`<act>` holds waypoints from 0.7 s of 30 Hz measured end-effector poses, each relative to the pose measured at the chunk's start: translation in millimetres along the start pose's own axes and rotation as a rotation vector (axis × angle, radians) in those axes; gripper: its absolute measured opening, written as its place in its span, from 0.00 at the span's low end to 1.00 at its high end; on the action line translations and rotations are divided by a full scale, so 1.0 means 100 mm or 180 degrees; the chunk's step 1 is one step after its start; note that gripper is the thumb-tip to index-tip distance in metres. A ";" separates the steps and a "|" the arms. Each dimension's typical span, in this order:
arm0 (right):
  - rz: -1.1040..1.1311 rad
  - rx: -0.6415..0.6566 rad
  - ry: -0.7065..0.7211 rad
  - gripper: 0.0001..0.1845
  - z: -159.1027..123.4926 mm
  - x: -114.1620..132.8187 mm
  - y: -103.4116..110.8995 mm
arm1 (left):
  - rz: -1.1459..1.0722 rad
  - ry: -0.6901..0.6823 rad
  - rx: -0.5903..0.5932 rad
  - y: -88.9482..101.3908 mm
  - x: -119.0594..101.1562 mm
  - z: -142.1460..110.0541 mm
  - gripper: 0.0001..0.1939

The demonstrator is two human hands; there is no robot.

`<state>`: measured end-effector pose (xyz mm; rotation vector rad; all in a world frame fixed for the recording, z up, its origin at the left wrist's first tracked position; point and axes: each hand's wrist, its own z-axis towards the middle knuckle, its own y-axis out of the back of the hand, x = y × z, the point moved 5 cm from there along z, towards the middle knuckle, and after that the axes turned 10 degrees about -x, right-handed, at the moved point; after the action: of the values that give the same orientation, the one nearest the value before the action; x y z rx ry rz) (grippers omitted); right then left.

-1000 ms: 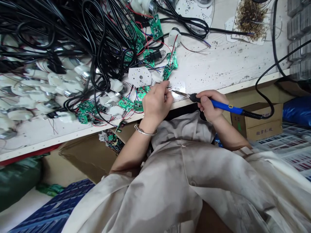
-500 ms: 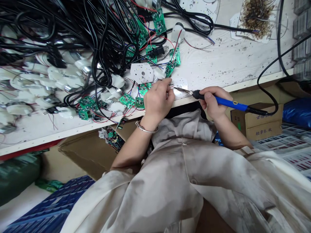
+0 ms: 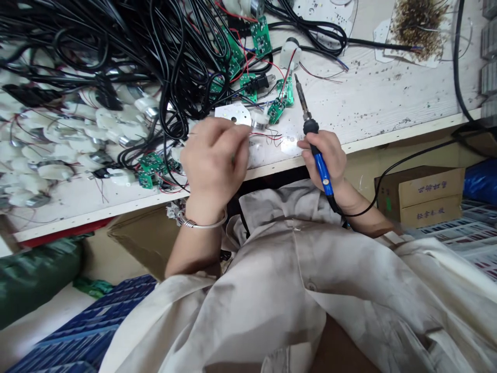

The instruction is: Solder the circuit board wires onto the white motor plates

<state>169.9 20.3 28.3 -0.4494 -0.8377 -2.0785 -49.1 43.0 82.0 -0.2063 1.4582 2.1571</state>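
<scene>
The L hand is curled up, fingers close together, & they look like they pinch something small, but I can't tell what. The back of the hand hides it. A shiny bangle sits on that wrist. The R hand is wrapped tight around a soldering iron w/ a blue handle, tip pointing up & away, not touching anything.

Between the hands, thin red & black wires lie over a white round board, near the R hand. Another white board is just past the L fingers, beside a small white motor. Small green circuit boards lie close by.

The white bench has a big pile of black cords & many white round parts. Brown bits sit on paper at the far end. A cardboard box is on the floor to the right, below the bench.
</scene>
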 end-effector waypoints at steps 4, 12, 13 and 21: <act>-0.0147 0.0113 -0.0085 0.18 -0.07 -0.08 -0.04 | 0.0219 -0.0322 0.0878 -0.18 0.04 0.02 0.17; -0.0523 0.0102 -0.0037 0.16 -0.12 -0.09 -0.07 | -0.0384 0.0131 0.0384 -0.26 -0.07 -0.01 0.15; -0.0524 0.0152 -0.0116 0.17 -0.12 -0.11 -0.08 | -0.0518 0.0174 0.0335 -0.31 -0.11 -0.02 0.14; -0.0281 0.0411 -0.0370 0.19 -0.11 -0.14 -0.08 | -0.0850 0.0492 0.0060 -0.58 -0.18 -0.01 0.14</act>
<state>171.9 23.8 9.4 -0.4739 -1.0710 -2.0788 -5.5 52.3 41.5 -0.5402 1.4425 1.9461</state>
